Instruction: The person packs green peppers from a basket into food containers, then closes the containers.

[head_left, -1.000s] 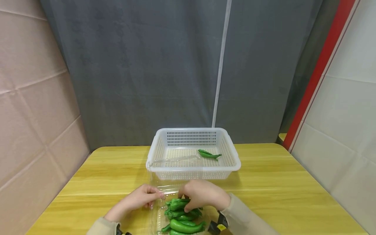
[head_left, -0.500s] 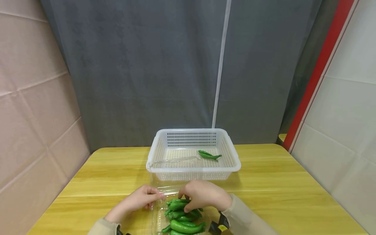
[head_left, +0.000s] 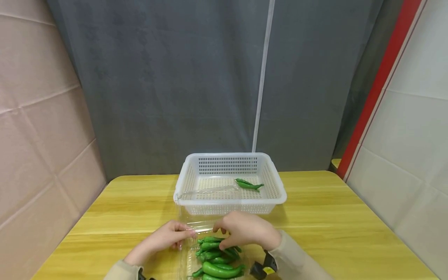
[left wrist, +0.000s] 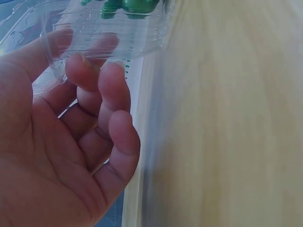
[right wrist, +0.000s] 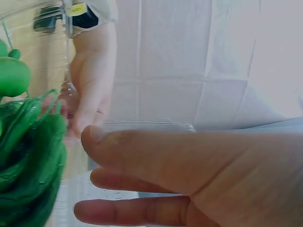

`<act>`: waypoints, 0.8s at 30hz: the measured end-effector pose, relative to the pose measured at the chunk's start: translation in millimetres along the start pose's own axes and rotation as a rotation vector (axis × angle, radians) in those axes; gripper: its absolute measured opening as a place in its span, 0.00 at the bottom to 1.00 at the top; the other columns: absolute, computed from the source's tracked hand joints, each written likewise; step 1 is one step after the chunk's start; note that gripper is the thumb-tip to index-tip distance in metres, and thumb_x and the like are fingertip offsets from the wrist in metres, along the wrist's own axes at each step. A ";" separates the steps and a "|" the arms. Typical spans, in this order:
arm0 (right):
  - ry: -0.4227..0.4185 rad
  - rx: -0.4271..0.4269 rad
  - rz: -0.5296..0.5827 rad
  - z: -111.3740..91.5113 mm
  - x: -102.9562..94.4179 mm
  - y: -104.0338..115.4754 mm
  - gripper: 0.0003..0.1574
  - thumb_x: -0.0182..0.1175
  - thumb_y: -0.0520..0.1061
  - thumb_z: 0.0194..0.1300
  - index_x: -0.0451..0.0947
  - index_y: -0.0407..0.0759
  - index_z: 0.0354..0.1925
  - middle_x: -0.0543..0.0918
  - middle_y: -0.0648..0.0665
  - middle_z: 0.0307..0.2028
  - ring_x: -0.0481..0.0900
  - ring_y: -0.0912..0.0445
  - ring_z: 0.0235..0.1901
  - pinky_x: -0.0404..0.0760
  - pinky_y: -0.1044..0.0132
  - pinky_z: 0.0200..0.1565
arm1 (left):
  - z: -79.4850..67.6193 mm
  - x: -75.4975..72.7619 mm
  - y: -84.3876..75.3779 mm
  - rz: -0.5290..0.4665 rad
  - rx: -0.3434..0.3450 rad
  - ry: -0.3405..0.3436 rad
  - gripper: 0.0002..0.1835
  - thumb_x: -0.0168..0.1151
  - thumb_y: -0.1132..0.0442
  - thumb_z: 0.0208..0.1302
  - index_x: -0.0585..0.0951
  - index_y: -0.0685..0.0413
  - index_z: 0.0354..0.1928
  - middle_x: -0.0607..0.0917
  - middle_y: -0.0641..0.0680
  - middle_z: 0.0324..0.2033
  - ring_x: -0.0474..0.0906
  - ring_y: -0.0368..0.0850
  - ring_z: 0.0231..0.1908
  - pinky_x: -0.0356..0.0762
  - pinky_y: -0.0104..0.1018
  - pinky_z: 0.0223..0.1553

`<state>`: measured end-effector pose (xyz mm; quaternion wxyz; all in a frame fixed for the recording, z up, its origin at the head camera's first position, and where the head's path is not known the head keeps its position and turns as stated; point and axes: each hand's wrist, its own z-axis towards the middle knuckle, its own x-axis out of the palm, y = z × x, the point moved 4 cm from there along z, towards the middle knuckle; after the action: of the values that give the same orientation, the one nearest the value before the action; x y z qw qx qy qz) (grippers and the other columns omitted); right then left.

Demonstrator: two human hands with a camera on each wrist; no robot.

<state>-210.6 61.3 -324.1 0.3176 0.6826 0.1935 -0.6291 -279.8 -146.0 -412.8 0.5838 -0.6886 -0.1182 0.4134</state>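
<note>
Several green chili peppers [head_left: 220, 269] lie in a clear plastic clamshell box [head_left: 190, 260] at the table's front, its lid raised toward the basket. My left hand [head_left: 171, 235] pinches the box's far left rim between thumb and fingers; in the left wrist view, the other fingers of the left hand [left wrist: 71, 132] curl loosely below the box wall. Over the far end of the peppers hovers my right hand [head_left: 245, 231]. Nothing sits between the thumb and fingers of the right hand [right wrist: 156, 175] in the right wrist view, where the peppers [right wrist: 33, 156] lie beside the fingertips.
Behind the box stands a white perforated basket [head_left: 276, 196] with a few green peppers [head_left: 248, 184] inside at its right. The lid [head_left: 210, 194] overlaps the basket's front in the head view. A grey curtain [head_left: 175, 85] hangs behind the wooden table [head_left: 332, 233].
My right hand has lifted slightly and shifted a little right, away from the peppers, its fingers a bit more apart. The left hand has kept its place on the box rim.
</note>
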 end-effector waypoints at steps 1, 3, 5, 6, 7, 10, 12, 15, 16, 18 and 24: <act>-0.005 -0.007 0.004 -1.1 -2.1 0.3 0.21 0.72 0.51 0.54 0.83 0.48 0.46 0.82 0.58 0.32 0.74 0.68 0.30 0.74 0.75 0.33 | 0.1 -0.2 0.0 0.001 -0.002 0.000 0.15 0.57 0.55 0.71 0.86 0.61 0.41 0.75 0.47 0.15 0.67 0.37 0.15 0.66 0.28 0.16; -0.016 -0.026 0.014 -3.8 -6.8 0.5 0.21 0.71 0.51 0.55 0.83 0.48 0.47 0.82 0.58 0.33 0.75 0.67 0.31 0.73 0.76 0.34 | 0.2 -0.4 -0.2 -0.001 -0.004 -0.001 0.16 0.57 0.55 0.71 0.86 0.61 0.40 0.75 0.47 0.15 0.67 0.37 0.15 0.65 0.27 0.16; -0.031 -0.042 0.030 -7.4 -12.6 0.3 0.20 0.71 0.50 0.56 0.83 0.47 0.47 0.81 0.58 0.33 0.76 0.66 0.32 0.73 0.76 0.34 | -0.1 -0.5 -0.3 -0.003 -0.004 -0.003 0.16 0.57 0.55 0.71 0.86 0.62 0.40 0.74 0.48 0.15 0.67 0.37 0.15 0.65 0.27 0.16; -0.040 -0.050 0.036 -9.6 -15.7 0.1 0.19 0.70 0.49 0.56 0.83 0.47 0.47 0.81 0.58 0.33 0.76 0.66 0.32 0.73 0.76 0.35 | -0.1 -0.5 -0.4 -0.006 -0.011 -0.004 0.16 0.58 0.55 0.70 0.86 0.61 0.40 0.75 0.48 0.15 0.67 0.37 0.15 0.65 0.27 0.16; -0.052 -0.059 0.040 -11.8 -18.7 -0.4 0.19 0.70 0.49 0.56 0.83 0.47 0.47 0.81 0.59 0.33 0.77 0.65 0.33 0.73 0.76 0.36 | -0.2 -0.5 -0.3 -0.004 -0.010 -0.004 0.16 0.58 0.55 0.70 0.86 0.62 0.40 0.75 0.48 0.15 0.67 0.37 0.15 0.65 0.27 0.16; -0.092 -0.072 0.057 -19.4 -27.8 -2.2 0.19 0.70 0.49 0.57 0.83 0.47 0.47 0.81 0.60 0.34 0.77 0.65 0.34 0.74 0.75 0.38 | 0.1 -0.5 0.0 0.002 -0.011 -0.001 0.16 0.58 0.54 0.70 0.86 0.61 0.40 0.75 0.47 0.14 0.67 0.37 0.15 0.65 0.27 0.16; -0.120 -0.078 0.070 -24.7 -33.2 -3.4 0.19 0.69 0.50 0.58 0.82 0.48 0.48 0.81 0.60 0.36 0.77 0.65 0.35 0.75 0.74 0.39 | 0.5 -0.4 0.3 0.004 -0.014 0.001 0.16 0.57 0.54 0.70 0.86 0.60 0.40 0.75 0.46 0.14 0.67 0.36 0.15 0.65 0.26 0.17; -0.151 -0.083 0.094 -31.8 -40.1 -5.2 0.19 0.69 0.51 0.59 0.82 0.48 0.49 0.82 0.59 0.40 0.78 0.65 0.36 0.76 0.73 0.41 | 0.2 -0.5 0.1 -0.001 -0.015 0.001 0.16 0.57 0.54 0.70 0.86 0.61 0.41 0.75 0.46 0.14 0.67 0.36 0.15 0.65 0.26 0.17; -0.157 -0.083 0.102 -33.8 -42.3 -5.7 0.19 0.69 0.51 0.59 0.82 0.49 0.49 0.82 0.59 0.41 0.77 0.65 0.36 0.76 0.72 0.41 | 0.2 -0.4 0.1 -0.001 -0.015 0.000 0.16 0.57 0.54 0.70 0.86 0.61 0.41 0.75 0.46 0.14 0.67 0.36 0.15 0.65 0.26 0.17; -0.167 -0.085 0.106 -37.6 -46.2 -6.6 0.19 0.68 0.52 0.60 0.82 0.49 0.50 0.82 0.58 0.42 0.78 0.65 0.37 0.76 0.71 0.41 | -0.3 -0.4 0.1 -0.002 -0.012 -0.003 0.16 0.57 0.55 0.70 0.86 0.62 0.41 0.75 0.47 0.15 0.67 0.37 0.15 0.65 0.26 0.16; -0.196 -0.080 0.098 -47.8 -57.8 -10.5 0.20 0.67 0.51 0.62 0.81 0.47 0.51 0.83 0.55 0.42 0.79 0.63 0.38 0.78 0.70 0.42 | 0.2 -0.9 1.1 0.003 -0.028 -0.004 0.16 0.58 0.54 0.70 0.86 0.60 0.40 0.75 0.47 0.15 0.67 0.37 0.15 0.65 0.26 0.17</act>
<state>-190.1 109.1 -269.1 0.3926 0.6130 0.1528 -0.6684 -280.8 -146.8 -413.4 0.5734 -0.6959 -0.1243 0.4141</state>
